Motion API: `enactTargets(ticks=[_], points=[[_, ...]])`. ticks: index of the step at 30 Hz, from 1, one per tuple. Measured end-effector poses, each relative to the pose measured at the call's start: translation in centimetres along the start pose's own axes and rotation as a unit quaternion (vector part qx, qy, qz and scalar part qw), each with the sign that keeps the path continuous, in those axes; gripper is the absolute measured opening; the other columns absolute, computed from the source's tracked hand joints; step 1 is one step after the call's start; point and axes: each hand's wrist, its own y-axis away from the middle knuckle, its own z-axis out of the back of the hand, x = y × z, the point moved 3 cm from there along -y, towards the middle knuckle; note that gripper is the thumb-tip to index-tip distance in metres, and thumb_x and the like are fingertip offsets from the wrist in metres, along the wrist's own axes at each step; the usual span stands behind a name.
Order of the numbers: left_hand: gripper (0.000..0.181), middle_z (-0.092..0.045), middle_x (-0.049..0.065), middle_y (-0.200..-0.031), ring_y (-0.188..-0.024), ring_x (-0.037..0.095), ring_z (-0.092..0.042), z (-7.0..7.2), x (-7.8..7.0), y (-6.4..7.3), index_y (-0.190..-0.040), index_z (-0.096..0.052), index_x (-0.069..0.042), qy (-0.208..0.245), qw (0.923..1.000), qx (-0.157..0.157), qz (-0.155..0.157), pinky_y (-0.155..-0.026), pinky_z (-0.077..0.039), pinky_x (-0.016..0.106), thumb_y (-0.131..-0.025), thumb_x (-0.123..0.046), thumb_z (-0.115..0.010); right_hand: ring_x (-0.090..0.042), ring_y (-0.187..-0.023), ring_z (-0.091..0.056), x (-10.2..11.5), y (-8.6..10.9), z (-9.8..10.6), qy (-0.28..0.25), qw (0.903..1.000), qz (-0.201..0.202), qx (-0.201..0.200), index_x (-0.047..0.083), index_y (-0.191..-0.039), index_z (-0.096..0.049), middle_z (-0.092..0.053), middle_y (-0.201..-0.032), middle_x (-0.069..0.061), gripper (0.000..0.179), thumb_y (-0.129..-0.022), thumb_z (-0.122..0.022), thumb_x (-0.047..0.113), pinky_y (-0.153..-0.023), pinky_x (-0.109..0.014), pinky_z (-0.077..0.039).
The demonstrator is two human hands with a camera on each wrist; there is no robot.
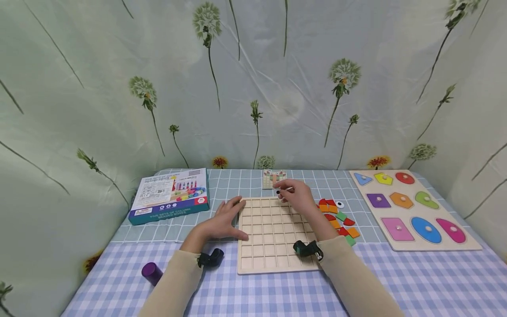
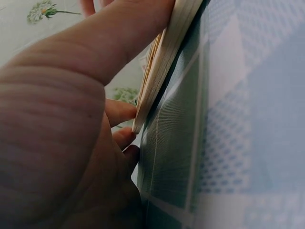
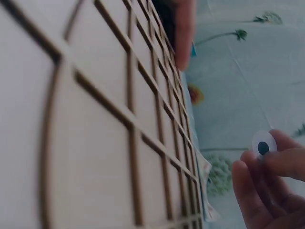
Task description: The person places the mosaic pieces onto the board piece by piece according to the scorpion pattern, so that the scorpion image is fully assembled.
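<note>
A square wooden grid board (image 1: 269,240) lies flat on the table. My left hand (image 1: 222,222) rests along its left side, thumb and fingers spread apart. In the left wrist view those fingers touch the board's edge (image 2: 162,71). Over the far edge, my right hand (image 1: 298,194) pinches a round white googly eye with a black pupil (image 3: 263,143) between thumb and fingers. Right of the board, partly behind my right forearm, lie red, orange and green pieces (image 1: 350,231) and a second googly eye (image 1: 339,204). A small pattern card (image 1: 269,178) lies beyond the board.
A boxed bead set (image 1: 170,196) lies at the back left. On the right is a shape puzzle board (image 1: 416,211) with knobbed pieces. A purple cylinder (image 1: 152,273) stands near my left forearm. Behind the table hangs a dandelion-print curtain (image 1: 293,110).
</note>
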Motion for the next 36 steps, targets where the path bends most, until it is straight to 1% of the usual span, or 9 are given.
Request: enactTargets(ticks=[2, 4, 8, 11, 13, 17, 21, 30, 36], points=[[0.11, -0.012, 0.013, -0.169, -0.155, 0.045, -0.005, 0.0, 0.0, 0.0, -0.159, -0.027, -0.011, 0.0, 1.0, 0.001, 0.005, -0.124, -0.004, 0.065, -0.074, -0.047, -0.086, -0.032, -0.09, -0.071, 0.0, 0.0, -0.6, -0.009, 0.9999, 0.0, 0.007, 0.006, -0.117, -0.072, -0.07, -0.112, -0.018, 0.023, -0.099, -0.058, 0.004, -0.076, -0.038, -0.063], [0.11, -0.012, 0.012, -0.169, -0.155, 0.045, -0.004, 0.0, -0.1, -0.1, -0.159, -0.027, -0.011, -0.001, 1.0, 0.001, 0.009, -0.123, -0.004, 0.066, -0.074, -0.047, -0.086, -0.029, -0.088, -0.071, 0.0, 0.1, -1.2, -0.003, 0.9999, 0.002, 0.014, 0.006, -0.116, -0.073, -0.07, -0.11, -0.017, 0.022, -0.098, -0.059, 0.005, -0.073, -0.035, -0.063], [0.109, -0.012, 0.012, -0.169, -0.155, 0.045, -0.004, 0.0, -0.2, -0.1, -0.159, -0.026, -0.011, -0.003, 0.9999, 0.001, 0.013, -0.124, -0.004, 0.065, -0.075, -0.047, -0.085, -0.021, -0.081, -0.066, -0.2, 0.1, -1.9, 0.023, 0.9996, 0.003, 0.017, 0.01, -0.114, -0.074, -0.071, -0.104, -0.012, 0.02, -0.098, -0.061, 0.008, -0.066, -0.028, -0.057], [0.109, -0.012, 0.013, -0.168, -0.155, 0.044, -0.004, 0.0, -0.2, -0.2, -0.159, -0.026, -0.011, -0.006, 0.9999, 0.0, 0.011, -0.124, -0.004, 0.065, -0.075, -0.047, -0.085, -0.019, -0.081, -0.063, -0.7, 0.0, -2.2, 0.033, 0.9993, 0.006, 0.014, 0.013, -0.111, -0.075, -0.071, -0.104, -0.009, 0.019, -0.097, -0.063, 0.01, -0.068, -0.026, -0.052], [0.108, -0.012, 0.013, -0.169, -0.155, 0.044, -0.003, 0.0, -0.2, -0.1, -0.159, -0.025, -0.011, -0.007, 0.9999, 0.0, 0.01, -0.124, -0.003, 0.065, -0.076, -0.047, -0.084, -0.018, -0.085, -0.063, -1.2, -0.1, -2.3, 0.033, 0.9994, 0.008, 0.011, 0.015, -0.11, -0.075, -0.072, -0.106, -0.007, 0.018, -0.097, -0.064, 0.01, -0.072, -0.026, -0.052], [0.108, -0.011, 0.013, -0.169, -0.155, 0.044, -0.002, 0.0, -0.2, 0.0, -0.16, -0.025, -0.011, -0.008, 0.9999, 0.001, 0.007, -0.124, -0.003, 0.065, -0.076, -0.047, -0.084, -0.018, -0.091, -0.063, -2.0, -0.2, -2.5, 0.025, 0.9996, 0.01, -0.001, 0.017, -0.109, -0.074, -0.072, -0.106, -0.006, 0.017, -0.096, -0.066, 0.01, -0.079, -0.029, -0.052], [0.108, -0.011, 0.013, -0.169, -0.155, 0.044, -0.002, 0.1, -0.1, 0.0, -0.16, -0.024, -0.011, -0.008, 0.9999, 0.003, 0.006, -0.124, -0.003, 0.064, -0.076, -0.047, -0.084, -0.018, -0.091, -0.064, -2.2, -0.2, -2.7, 0.034, 0.9993, 0.017, -0.006, 0.018, -0.109, -0.075, -0.073, -0.104, -0.005, 0.016, -0.095, -0.067, 0.012, -0.08, -0.032, -0.053], [0.108, -0.011, 0.013, -0.169, -0.155, 0.043, -0.002, 0.2, -0.1, -0.1, -0.16, -0.024, -0.011, -0.007, 0.9999, 0.005, 0.006, -0.124, -0.002, 0.064, -0.076, -0.048, -0.083, -0.017, -0.087, -0.064, -2.2, -0.5, -3.1, 0.095, 0.9946, 0.043, 0.005, 0.021, -0.109, -0.076, -0.074, -0.104, -0.002, 0.017, -0.095, -0.068, 0.015, -0.079, -0.034, -0.053], [0.109, -0.011, 0.013, -0.169, -0.156, 0.043, -0.002, 0.2, -0.3, -0.1, -0.16, -0.024, -0.011, -0.002, 1.0, 0.007, 0.006, -0.124, -0.001, 0.063, -0.076, -0.046, -0.084, -0.022, -0.099, -0.068, -2.2, -0.5, -3.2, 0.14, 0.9884, 0.056, 0.02, 0.022, -0.117, -0.075, -0.071, -0.115, -0.004, 0.024, -0.096, -0.066, 0.015, -0.086, -0.042, -0.056]])
